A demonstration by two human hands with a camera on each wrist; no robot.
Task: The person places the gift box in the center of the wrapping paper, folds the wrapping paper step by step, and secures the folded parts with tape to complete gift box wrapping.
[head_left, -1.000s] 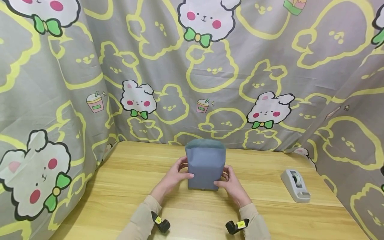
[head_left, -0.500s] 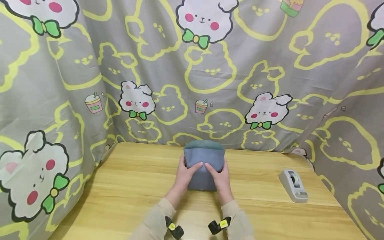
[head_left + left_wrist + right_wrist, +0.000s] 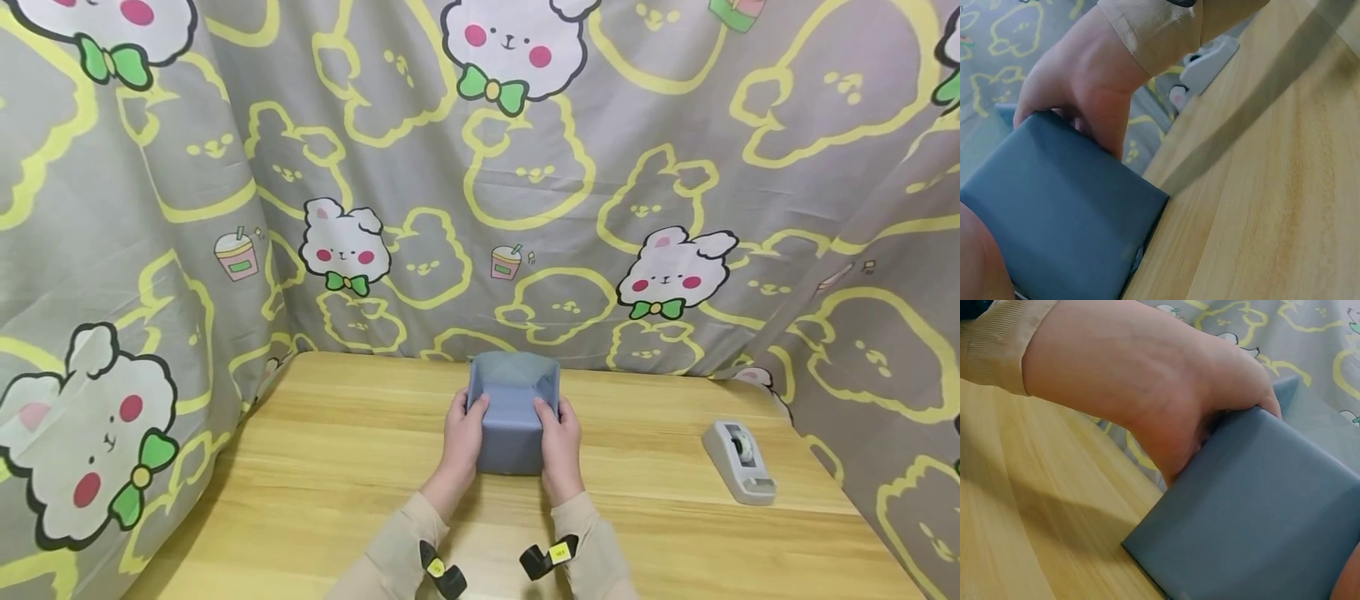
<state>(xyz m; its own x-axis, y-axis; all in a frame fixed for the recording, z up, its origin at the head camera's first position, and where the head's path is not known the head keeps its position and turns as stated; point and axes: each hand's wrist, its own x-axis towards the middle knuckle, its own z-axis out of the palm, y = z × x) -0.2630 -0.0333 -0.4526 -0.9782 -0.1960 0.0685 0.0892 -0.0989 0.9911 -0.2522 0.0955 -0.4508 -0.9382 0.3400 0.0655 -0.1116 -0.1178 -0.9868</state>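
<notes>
A blue-grey box-shaped packet [image 3: 510, 450], seemingly wrapped in paper, stands upright on the wooden table. Its upper sheet bends inward along a straight crease, and paler translucent paper [image 3: 510, 367] rises behind, with flaps at both sides. The left hand [image 3: 462, 435] grips the left upper edge, thumb on the crease and fingers behind. Likewise, the right hand [image 3: 562, 442] grips the right upper edge, its thumb on top. The left wrist view shows the packet's smooth front face [image 3: 1072, 206]. Most fingertips are hidden behind the packet.
A grey tape dispenser [image 3: 738, 462] with a roll of tape sits on the right side of the table [image 3: 337, 467]. Patterned grey curtains [image 3: 420, 167] hang at the back and both sides. Each wrist carries a small black camera [image 3: 444, 571].
The hands moved from the packet's lower sides up to its upper part. The thumbs met at the middle of the upper sheet, then spread to the corners. That sheet now folds inward with a crisp crease.
</notes>
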